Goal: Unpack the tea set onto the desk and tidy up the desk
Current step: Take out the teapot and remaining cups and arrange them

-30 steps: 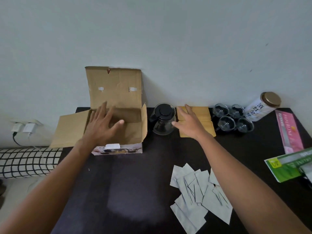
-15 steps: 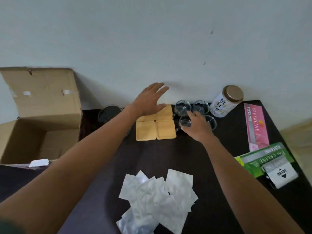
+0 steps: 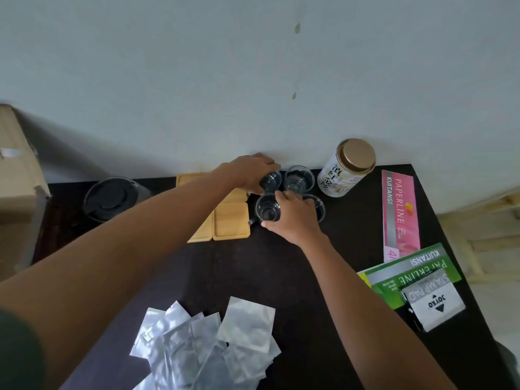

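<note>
Several small glass cups stand in a cluster at the back of the dark desk (image 3: 253,271). My left hand (image 3: 247,171) grips the back-left glass cup (image 3: 272,180) from above. My right hand (image 3: 292,216) is closed around the front-left glass cup (image 3: 267,211). Another cup (image 3: 298,178) stands free at the back, and a fourth (image 3: 319,205) is partly hidden behind my right hand. Square wooden coasters (image 3: 231,222) lie just left of the cups, partly under my left forearm. A glass teapot with a black lid (image 3: 112,198) stands further left.
A white tea canister with a gold lid (image 3: 347,167) stands right of the cups. Pink (image 3: 399,212) and green (image 3: 408,273) receipt books and a stamp pad box (image 3: 433,301) lie at the right. Silver foil sachets (image 3: 205,339) are scattered in front. The open cardboard box (image 3: 17,190) is at the far left.
My view has swung right, away from the box. My left hand left the box, crossed over the coasters and closed on a back cup. My right hand moved from the coasters onto a front cup.
</note>
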